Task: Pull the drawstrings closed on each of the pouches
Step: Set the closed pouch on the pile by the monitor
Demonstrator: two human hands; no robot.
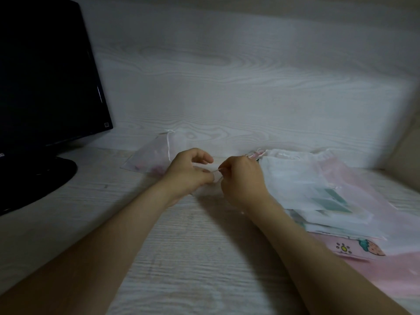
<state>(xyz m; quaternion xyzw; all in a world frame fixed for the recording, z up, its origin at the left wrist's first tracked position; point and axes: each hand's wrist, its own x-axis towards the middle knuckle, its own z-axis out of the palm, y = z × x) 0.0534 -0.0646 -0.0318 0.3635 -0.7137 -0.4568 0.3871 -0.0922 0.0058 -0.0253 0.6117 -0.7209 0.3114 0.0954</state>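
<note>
Right hand (243, 180): thumb and forefinger pinched a thin white string (217, 170), other fingers curled in, wrist raised slightly off the surface (193, 246). Left hand (188, 172): fingers curled and closed on the mouth of the pouch (209, 189), as far as could be made out; forefinger arched above, the exact contact blurred. Hands nearly touching, string short and taut between them. Both forearms reached in from the near edge and converged at the middle.

Pouch lay on the surface directly under and between the hands, mostly hidden by them. Sheer, pale fabric.

Handling, judged: very light, limp, no stiffness; would slide or lift if pulled one-handed, so the mouth needs holding while the string is drawn sideways. String thin and slippery-looking; a fingertip pinch close to the channel seems best. Fabric likely to snag or tear under a jerk.

Behind the left hand, a shut pouch (154, 155), gathered at the top, its cord hanging. Right of the hands, a pile (302, 192) of flat pouches, white and pink, overlapping. Monitor (45, 87) far left, dark.
</note>
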